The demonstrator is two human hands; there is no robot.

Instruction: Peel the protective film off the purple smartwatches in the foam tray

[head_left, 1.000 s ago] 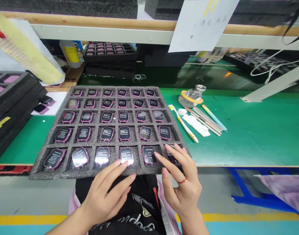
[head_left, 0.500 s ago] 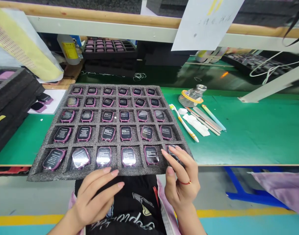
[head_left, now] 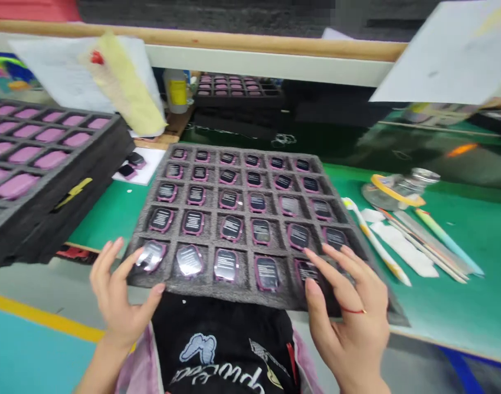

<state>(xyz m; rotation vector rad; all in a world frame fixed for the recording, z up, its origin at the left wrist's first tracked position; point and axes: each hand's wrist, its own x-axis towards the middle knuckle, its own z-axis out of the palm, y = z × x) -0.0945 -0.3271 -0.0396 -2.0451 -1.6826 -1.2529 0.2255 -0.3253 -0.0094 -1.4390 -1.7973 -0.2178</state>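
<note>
A dark grey foam tray (head_left: 217, 293) lies on the green bench, its cells holding purple-cased smartwatch bodies, many with text on lit screens. At its front left corner, my left hand (head_left: 121, 293) has spread fingers, the index tip by a corner watch (head_left: 151, 256) whose screen reflects light. My right hand (head_left: 353, 314) hovers over the front right cells with fingers apart. Its thumb and index finger are close to a front-row watch (head_left: 307, 271), partly covered; whether they touch it I cannot tell. The hand hides the front right corner cell.
A stack of foam trays (head_left: 90, 164) with purple pieces stands at left, beside two watches (head_left: 131, 164) on white paper. At right lie a toothbrush (head_left: 376, 241), white tissue (head_left: 406, 249), thin sticks and a pen (head_left: 449, 241), near a glass bottle (head_left: 398, 189). A shelf edge (head_left: 242, 54) crosses above.
My view has turned left. My left hand has gone from the tray's front middle to its left corner, fingers spreading. My right hand stays over the front right cells, reaching a bit further left.
</note>
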